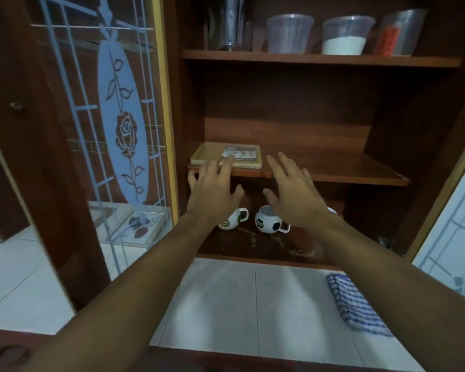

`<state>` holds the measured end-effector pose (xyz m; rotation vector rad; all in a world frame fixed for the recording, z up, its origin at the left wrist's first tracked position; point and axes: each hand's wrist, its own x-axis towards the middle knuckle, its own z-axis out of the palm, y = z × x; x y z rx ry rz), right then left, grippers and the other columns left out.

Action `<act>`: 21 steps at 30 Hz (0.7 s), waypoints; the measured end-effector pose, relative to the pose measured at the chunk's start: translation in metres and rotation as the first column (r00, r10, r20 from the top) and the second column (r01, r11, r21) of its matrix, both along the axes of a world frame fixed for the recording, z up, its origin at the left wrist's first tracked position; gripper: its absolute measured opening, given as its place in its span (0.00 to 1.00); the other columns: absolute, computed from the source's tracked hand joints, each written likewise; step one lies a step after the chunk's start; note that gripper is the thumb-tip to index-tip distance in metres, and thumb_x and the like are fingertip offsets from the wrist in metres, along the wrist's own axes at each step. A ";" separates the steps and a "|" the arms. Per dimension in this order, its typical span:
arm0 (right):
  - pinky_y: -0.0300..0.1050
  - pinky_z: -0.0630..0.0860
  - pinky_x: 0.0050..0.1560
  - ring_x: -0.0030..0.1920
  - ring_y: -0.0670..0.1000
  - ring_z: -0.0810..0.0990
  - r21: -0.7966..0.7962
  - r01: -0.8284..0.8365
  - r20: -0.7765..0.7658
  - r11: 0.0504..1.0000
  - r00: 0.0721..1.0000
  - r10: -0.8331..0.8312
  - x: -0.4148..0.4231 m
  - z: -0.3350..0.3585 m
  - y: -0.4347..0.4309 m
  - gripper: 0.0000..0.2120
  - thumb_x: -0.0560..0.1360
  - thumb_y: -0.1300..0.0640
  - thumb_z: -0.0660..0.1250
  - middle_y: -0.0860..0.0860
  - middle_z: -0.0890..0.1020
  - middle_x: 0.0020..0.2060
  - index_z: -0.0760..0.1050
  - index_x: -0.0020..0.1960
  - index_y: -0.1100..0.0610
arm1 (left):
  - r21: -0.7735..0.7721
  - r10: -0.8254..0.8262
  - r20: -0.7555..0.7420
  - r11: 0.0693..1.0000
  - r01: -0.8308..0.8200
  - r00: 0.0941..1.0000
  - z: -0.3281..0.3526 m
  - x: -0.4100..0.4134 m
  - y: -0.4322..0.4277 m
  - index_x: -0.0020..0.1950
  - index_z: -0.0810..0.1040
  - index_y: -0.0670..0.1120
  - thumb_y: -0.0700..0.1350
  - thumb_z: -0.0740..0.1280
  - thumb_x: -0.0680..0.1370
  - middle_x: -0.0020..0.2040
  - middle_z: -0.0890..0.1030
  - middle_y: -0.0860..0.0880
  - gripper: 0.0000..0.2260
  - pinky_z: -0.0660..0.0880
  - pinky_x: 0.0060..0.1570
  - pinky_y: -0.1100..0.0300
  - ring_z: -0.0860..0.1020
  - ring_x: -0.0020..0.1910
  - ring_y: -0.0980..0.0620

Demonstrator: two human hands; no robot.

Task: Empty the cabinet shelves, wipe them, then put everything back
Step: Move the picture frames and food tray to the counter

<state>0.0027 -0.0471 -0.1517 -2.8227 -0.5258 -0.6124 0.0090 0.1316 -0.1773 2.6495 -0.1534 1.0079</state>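
Observation:
The wooden cabinet stands open before me. On its middle shelf (346,173) a flat tan box (207,154) with a printed label lies at the left. My left hand (215,189) is spread, its fingertips at the box's front edge. My right hand (293,189) is spread too, just right of the box, holding nothing. Below my hands, two white football-patterned mugs (269,222) stand on the bottom shelf, the left one (232,220) partly hidden by my wrist. The top shelf (320,59) carries a metal cup (234,22), two clear plastic tubs (289,33), one with white powder (345,36), and a tilted container (400,33).
A blue-and-white striped cloth (357,304) lies folded on the white tiled counter (239,304) at the right. The left glass door (113,116) with an etched rose hangs open at my left; another patterned door (457,237) stands at the right. Crumbs litter the bottom shelf (274,245).

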 end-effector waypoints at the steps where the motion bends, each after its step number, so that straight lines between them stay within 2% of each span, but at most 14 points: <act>1: 0.57 0.46 0.77 0.78 0.55 0.47 0.003 -0.006 -0.001 1.000 1.000 0.006 0.008 0.000 0.001 0.34 0.81 0.49 0.59 0.53 0.46 0.79 0.45 0.80 0.52 | -0.007 0.007 -0.006 1.000 -0.007 1.000 0.002 0.008 0.001 0.76 0.61 0.47 0.53 0.65 0.77 0.73 0.66 0.43 0.29 0.54 0.70 0.39 0.61 0.73 0.44; 9: 0.60 0.47 0.75 0.78 0.57 0.48 0.040 -0.005 -0.018 0.999 1.000 0.005 0.080 0.005 0.016 0.31 0.82 0.49 0.56 0.54 0.49 0.79 0.47 0.79 0.54 | -0.045 -0.013 -0.047 0.999 0.011 0.999 0.011 0.081 0.016 0.74 0.64 0.48 0.53 0.65 0.75 0.72 0.67 0.45 0.29 0.59 0.67 0.38 0.65 0.71 0.44; 13: 0.60 0.49 0.75 0.78 0.57 0.50 0.066 0.015 -0.027 0.998 1.000 -0.013 0.114 0.008 0.026 0.31 0.82 0.47 0.56 0.55 0.50 0.79 0.49 0.79 0.54 | -0.065 0.006 -0.095 0.998 -0.013 0.995 0.022 0.115 0.020 0.75 0.61 0.48 0.53 0.64 0.76 0.74 0.65 0.46 0.30 0.57 0.68 0.42 0.61 0.73 0.45; 18: 0.60 0.49 0.75 0.78 0.56 0.50 0.090 0.034 -0.073 0.995 0.997 -0.028 0.146 0.011 0.035 0.30 0.82 0.45 0.53 0.55 0.50 0.79 0.49 0.79 0.54 | -0.089 0.028 -0.135 0.995 -0.040 0.990 0.028 0.144 0.023 0.75 0.62 0.48 0.54 0.63 0.77 0.73 0.66 0.45 0.28 0.57 0.69 0.43 0.62 0.72 0.43; 21: 0.60 0.53 0.75 0.77 0.58 0.55 0.091 0.050 -0.079 0.995 0.996 -0.043 0.164 0.013 0.038 0.30 0.82 0.44 0.54 0.57 0.54 0.78 0.52 0.78 0.56 | -0.077 0.074 -0.148 0.993 -0.086 0.986 0.033 0.157 0.025 0.72 0.65 0.46 0.55 0.62 0.77 0.71 0.68 0.43 0.26 0.59 0.68 0.42 0.65 0.70 0.42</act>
